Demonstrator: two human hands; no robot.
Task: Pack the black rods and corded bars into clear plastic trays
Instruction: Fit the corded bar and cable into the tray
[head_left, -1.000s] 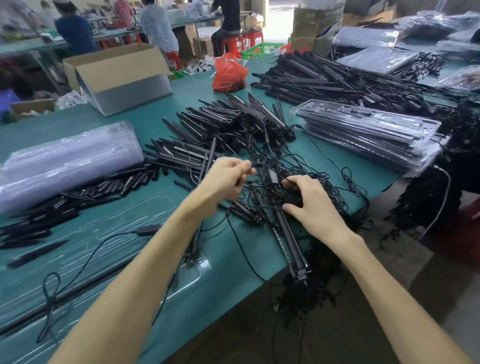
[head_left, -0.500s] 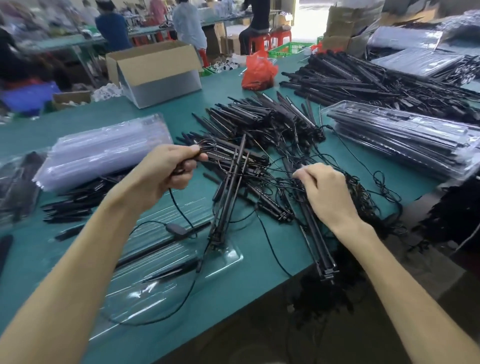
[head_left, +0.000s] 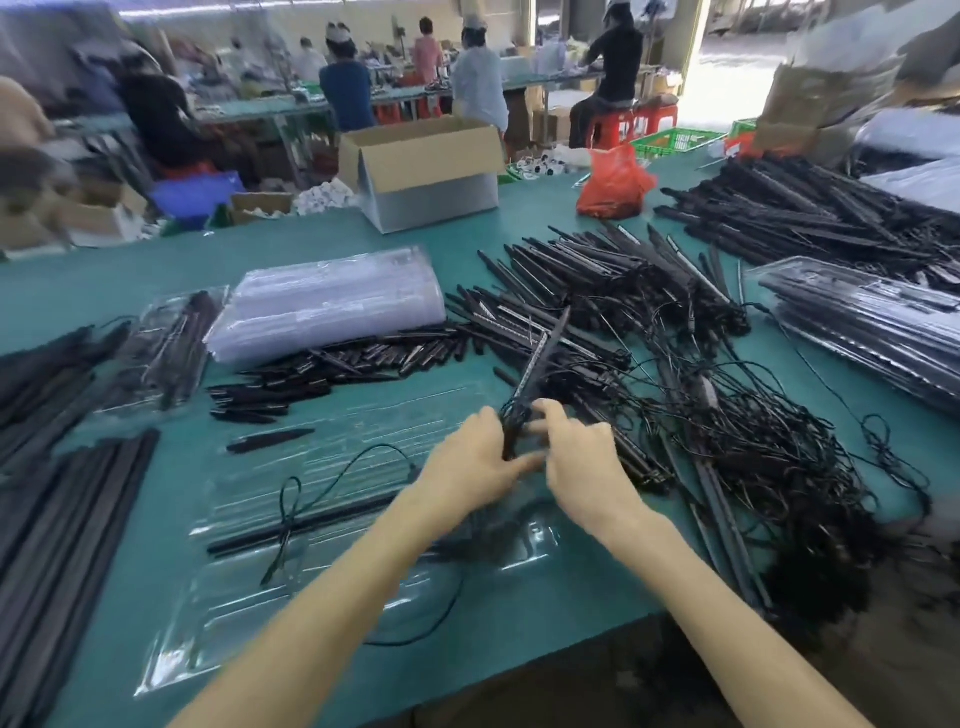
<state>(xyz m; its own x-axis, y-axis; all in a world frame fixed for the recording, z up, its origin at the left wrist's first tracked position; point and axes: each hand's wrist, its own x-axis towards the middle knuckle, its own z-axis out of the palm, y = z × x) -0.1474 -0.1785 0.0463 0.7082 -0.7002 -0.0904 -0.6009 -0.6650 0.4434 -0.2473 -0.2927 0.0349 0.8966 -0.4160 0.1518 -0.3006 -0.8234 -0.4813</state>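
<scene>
Head view: left hand (head_left: 475, 462) and right hand (head_left: 584, 467) both pinch the near end of a bar (head_left: 540, 358), tilted up over the tray (head_left: 234, 597). It should be drawn clear of the tangle (head_left: 753, 447) first, then laid flat in the tray.

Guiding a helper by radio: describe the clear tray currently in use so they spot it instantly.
On the green table, look along the near edge. A single clear plastic tray lies open there. Unlike the wrapped stack of clear trays behind it, it holds a long black bar with a looped cord.
</scene>
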